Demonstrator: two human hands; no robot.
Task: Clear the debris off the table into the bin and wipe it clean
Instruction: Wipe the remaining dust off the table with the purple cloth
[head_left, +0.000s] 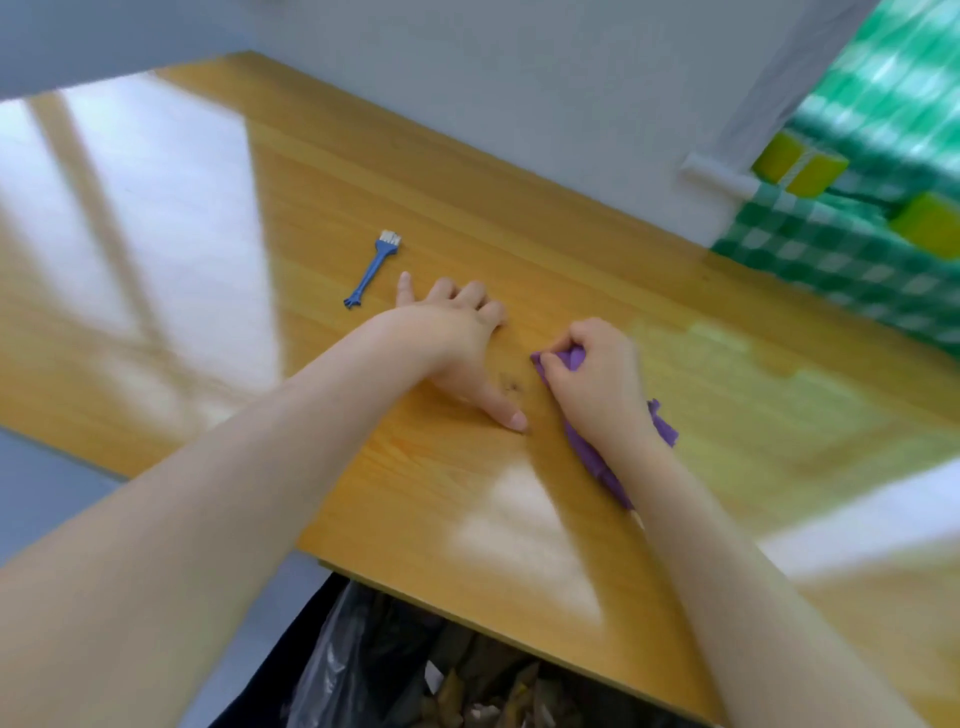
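Head view. The left hand (457, 338) rests on the bench (571, 545), its grip spread at thumb and little finger, the middle fingers bent, holding nothing. The right hand (597, 379) has its grip bunched round the purple cloth (592, 452). The debris (511, 384) lies mid-bench between the two hands, back from the near edge, beneath which stands the bin (395, 670). Risks, as judged: a fast sweep may scatter the specks past the left thumb; a push angled away from the bin's mouth would drop them on the floor; fine grains may cling to the cloth and smear. Count: one cluster of dark specks, one cloth, one bin, one blue brush (374, 270) lying nearer the far edge, two hands.
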